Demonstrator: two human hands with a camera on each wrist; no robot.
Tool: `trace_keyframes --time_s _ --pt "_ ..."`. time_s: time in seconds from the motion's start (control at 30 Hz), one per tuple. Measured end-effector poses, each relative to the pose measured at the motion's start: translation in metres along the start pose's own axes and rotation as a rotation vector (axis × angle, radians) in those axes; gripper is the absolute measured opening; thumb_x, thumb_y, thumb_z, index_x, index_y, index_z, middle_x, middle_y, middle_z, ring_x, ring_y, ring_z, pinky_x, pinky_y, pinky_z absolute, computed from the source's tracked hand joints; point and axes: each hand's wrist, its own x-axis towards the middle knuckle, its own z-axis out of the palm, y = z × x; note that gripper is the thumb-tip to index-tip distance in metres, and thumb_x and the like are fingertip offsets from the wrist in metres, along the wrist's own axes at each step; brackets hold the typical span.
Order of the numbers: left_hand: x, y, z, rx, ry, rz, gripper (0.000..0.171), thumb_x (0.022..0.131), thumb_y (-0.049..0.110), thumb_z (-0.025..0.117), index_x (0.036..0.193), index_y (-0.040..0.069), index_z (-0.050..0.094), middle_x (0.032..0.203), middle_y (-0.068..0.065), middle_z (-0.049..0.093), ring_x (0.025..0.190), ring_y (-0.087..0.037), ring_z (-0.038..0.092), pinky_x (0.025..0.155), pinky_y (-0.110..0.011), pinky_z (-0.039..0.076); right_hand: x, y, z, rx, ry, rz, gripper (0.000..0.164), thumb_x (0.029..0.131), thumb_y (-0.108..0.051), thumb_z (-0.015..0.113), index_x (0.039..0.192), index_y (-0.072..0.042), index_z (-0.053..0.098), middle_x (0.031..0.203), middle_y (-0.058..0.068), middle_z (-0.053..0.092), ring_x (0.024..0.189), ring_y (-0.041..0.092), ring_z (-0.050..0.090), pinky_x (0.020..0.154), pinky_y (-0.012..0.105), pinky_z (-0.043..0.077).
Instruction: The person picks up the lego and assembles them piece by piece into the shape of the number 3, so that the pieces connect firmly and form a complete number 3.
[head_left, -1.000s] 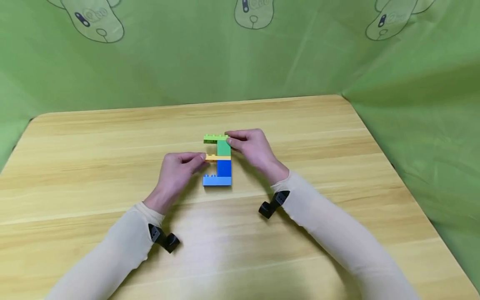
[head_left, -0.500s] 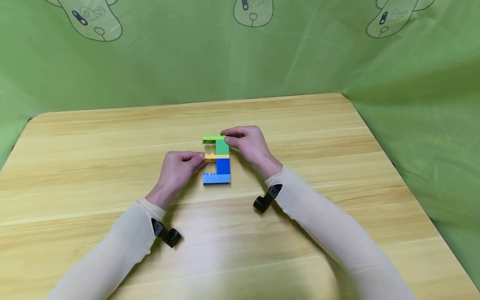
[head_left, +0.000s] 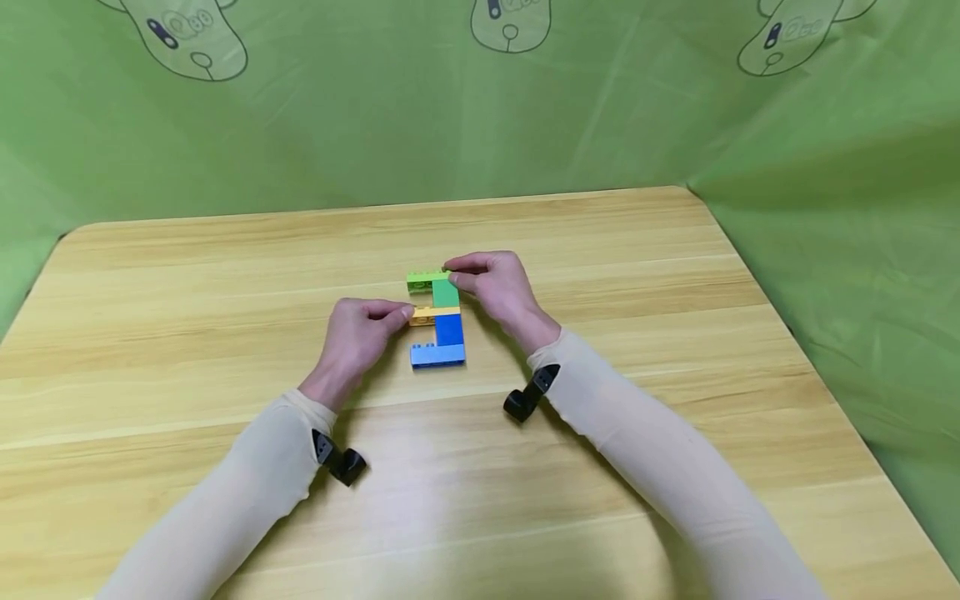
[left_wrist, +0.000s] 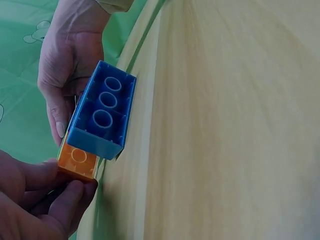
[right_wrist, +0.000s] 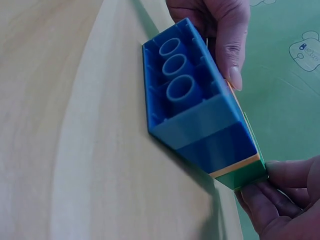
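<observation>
A building-block structure (head_left: 448, 327) lies between both hands over the table. It joins a light blue brick (head_left: 437, 356) at the near end, a dark blue brick, an orange plate (head_left: 447, 311), a green brick (head_left: 445, 294) and a lime plate (head_left: 420, 277) at the far end. Thumb and fingers of my left hand (head_left: 358, 333) pinch the orange plate's left end. At the far right corner, my right hand (head_left: 504, 287) pinches the structure by its green and lime end. Both wrist views show the light blue brick's hollow underside (right_wrist: 176, 95); the left wrist view shows the orange plate's underside (left_wrist: 79, 159).
The wooden table (head_left: 465, 500) spreads around the hands on every side. Green cloth (head_left: 375, 125) with printed animal faces hangs behind the table and along its sides. A small black camera sits on each sleeve cuff (head_left: 307, 408).
The structure has tilted slightly, its near end rising and more of the undersides showing. My right hand has shifted a little left and away. Both grips stay in place.
</observation>
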Motion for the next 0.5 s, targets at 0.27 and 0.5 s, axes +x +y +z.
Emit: trace_keyframes --time_s 0.27,0.5 --pt "0.0029 -0.0003 0.0020 0.002 -0.007 0.035 0.018 0.094 0.017 0.069 0.108 0.007 0.076 0.116 -0.011 0.067 0.117 -0.025 0.053 0.101 -0.041 0.043 0.0032 0.0051 0.0011 -0.049 0.003 0.017 0.018 0.091 -0.003 0.068 0.108 -0.004 0.075 0.112 0.007 0.070 0.116 0.019 0.056 0.100 0.031 0.043" --pt "0.0033 0.0008 0.0021 0.030 -0.032 0.052 0.016 0.093 0.017 0.071 0.105 0.008 0.076 0.112 -0.008 0.069 0.114 -0.024 0.054 0.100 -0.040 0.043 0.0014 0.0091 -0.0035 -0.067 -0.024 0.033 0.022 0.093 -0.008 0.067 0.114 -0.006 0.073 0.117 0.005 0.068 0.120 0.020 0.054 0.104 0.033 0.040"
